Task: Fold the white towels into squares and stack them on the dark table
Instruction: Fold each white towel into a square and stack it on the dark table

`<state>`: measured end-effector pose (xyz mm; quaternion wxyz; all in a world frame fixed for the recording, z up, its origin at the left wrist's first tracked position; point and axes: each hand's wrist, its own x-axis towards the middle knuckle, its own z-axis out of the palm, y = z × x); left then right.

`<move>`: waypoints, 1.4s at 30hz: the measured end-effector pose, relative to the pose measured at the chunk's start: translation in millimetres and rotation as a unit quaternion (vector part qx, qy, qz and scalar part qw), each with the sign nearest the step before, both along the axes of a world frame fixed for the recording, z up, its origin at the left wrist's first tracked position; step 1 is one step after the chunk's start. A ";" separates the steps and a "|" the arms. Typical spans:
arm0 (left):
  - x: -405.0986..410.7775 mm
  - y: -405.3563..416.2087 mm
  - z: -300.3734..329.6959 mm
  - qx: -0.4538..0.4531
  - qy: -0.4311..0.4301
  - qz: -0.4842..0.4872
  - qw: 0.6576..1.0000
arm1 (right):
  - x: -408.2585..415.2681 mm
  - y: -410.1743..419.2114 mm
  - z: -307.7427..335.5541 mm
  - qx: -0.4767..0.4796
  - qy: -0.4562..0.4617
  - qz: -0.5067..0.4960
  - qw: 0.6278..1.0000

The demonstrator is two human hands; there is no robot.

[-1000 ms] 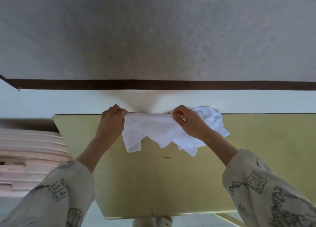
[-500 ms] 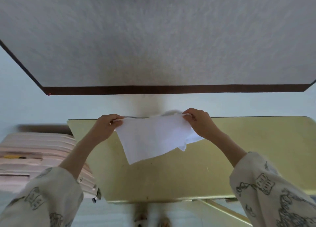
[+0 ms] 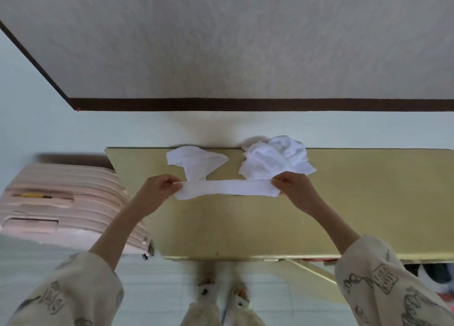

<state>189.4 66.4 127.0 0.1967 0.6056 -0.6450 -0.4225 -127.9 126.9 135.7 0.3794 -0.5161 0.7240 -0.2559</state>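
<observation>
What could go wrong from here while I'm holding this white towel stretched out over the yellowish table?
The stretched white towel is held only by pinches at its ends, left hand and right hand, so an end might slip and undo the fold. The crumpled white towel pile and the loose white towel sit at the yellowish table's far edge; a brush could push them off.
</observation>
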 end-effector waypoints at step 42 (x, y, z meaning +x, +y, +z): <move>-24.9 -13.6 -185.4 0.162 -0.109 0.150 0.969 | 15.1 -29.3 -193.3 0.170 0.071 -0.078 0.980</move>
